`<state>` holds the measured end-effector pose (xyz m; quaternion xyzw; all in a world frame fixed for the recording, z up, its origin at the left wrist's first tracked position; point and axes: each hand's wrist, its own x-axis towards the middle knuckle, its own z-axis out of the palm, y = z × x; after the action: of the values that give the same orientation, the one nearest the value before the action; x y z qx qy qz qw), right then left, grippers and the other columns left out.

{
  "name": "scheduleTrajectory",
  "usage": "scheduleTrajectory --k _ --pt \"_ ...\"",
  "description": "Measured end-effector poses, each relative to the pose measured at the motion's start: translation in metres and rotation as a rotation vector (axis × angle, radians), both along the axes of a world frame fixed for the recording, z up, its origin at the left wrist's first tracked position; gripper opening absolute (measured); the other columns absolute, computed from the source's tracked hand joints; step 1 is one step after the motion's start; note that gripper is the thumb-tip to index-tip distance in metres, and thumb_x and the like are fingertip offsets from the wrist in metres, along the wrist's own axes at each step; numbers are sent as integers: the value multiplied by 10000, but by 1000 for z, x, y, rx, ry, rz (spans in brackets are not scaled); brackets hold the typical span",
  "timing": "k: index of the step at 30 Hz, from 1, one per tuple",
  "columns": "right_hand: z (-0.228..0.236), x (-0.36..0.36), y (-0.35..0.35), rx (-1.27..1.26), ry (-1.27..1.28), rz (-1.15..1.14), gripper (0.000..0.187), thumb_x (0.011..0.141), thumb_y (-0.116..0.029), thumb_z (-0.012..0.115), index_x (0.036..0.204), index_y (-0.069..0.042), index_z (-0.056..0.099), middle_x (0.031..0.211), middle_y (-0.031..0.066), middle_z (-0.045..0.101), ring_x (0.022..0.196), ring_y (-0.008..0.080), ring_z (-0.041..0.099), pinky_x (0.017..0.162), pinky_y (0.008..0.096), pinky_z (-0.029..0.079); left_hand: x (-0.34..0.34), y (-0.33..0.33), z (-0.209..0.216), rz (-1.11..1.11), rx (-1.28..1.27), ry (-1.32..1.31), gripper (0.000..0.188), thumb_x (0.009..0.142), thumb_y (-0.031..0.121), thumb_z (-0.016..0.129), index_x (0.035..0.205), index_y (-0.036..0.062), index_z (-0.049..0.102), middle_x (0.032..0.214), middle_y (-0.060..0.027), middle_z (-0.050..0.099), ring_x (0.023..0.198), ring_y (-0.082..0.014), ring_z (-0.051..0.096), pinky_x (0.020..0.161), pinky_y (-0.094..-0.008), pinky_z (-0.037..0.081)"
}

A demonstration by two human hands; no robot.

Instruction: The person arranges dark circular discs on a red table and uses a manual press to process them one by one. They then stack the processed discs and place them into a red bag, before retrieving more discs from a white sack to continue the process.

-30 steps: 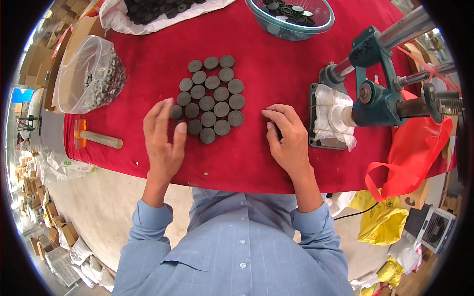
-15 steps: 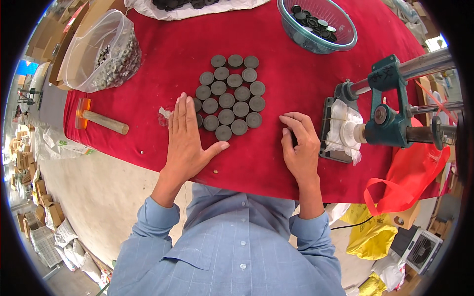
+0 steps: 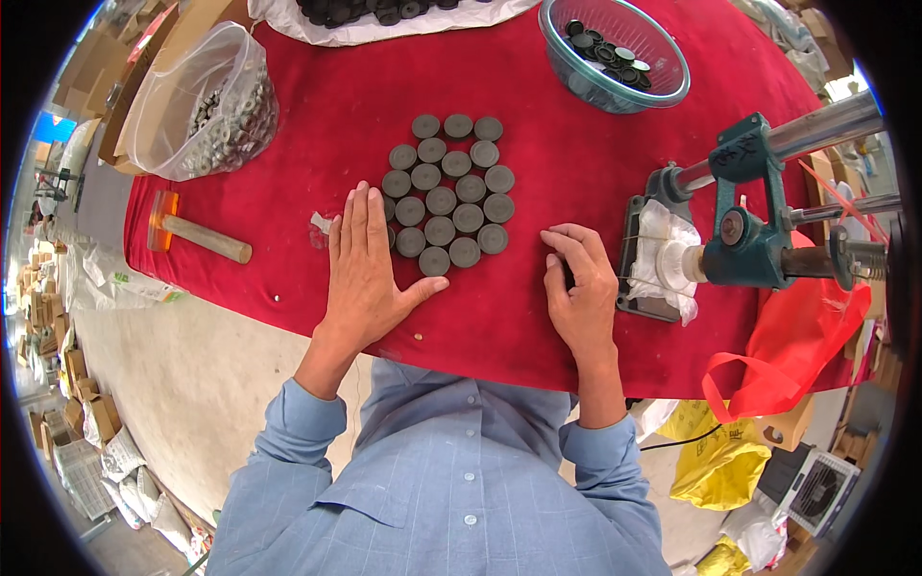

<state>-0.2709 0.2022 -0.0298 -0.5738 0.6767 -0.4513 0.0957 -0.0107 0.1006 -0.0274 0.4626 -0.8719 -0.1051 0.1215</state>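
Observation:
Several round dark grey discs (image 3: 441,201) lie flat in close, staggered rows on the red cloth. My left hand (image 3: 362,264) rests flat along the group's left side, fingers together and thumb stretched out below the lowest disc. It partly covers the leftmost discs. To the right of the group, apart from it, my right hand (image 3: 584,283) lies on the cloth with fingers loosely bent and thumb apart from them. A dark patch shows between thumb and palm; I see no held thing there. Beside that hand stands a green hand press (image 3: 740,226) with a white-wrapped base.
A clear tub (image 3: 158,120) of small metal parts stands at far left, above an orange-headed hammer (image 3: 206,238). A teal plastic basket (image 3: 678,72) holds black caps. Black pieces (image 3: 370,10) lie on white sheeting at the back. A red bag (image 3: 792,350) hangs at the right edge.
Both hands and the discs keep their places on the cloth. Only the whole view has shifted slightly.

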Motion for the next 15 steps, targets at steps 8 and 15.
scheduleTrajectory --k 8,15 --pt "-1 0 -1 -19 3 9 257 866 71 663 1106 5 727 1117 161 691 1021 356 693 890 426 570 0 0 5 11 19 -2 1316 797 597 833 1674 -47 94 1744 -259 151 1633 -404 132 1307 -564 127" --pt "0 -2 2 -33 -1 -2 257 854 66 661 1095 9 726 1121 173 690 1037 372 687 908 440 567 -1 1 4 0 -30 33 1265 786 598 841 1660 -39 185 1724 -265 204 1607 -422 194 1290 -579 155"
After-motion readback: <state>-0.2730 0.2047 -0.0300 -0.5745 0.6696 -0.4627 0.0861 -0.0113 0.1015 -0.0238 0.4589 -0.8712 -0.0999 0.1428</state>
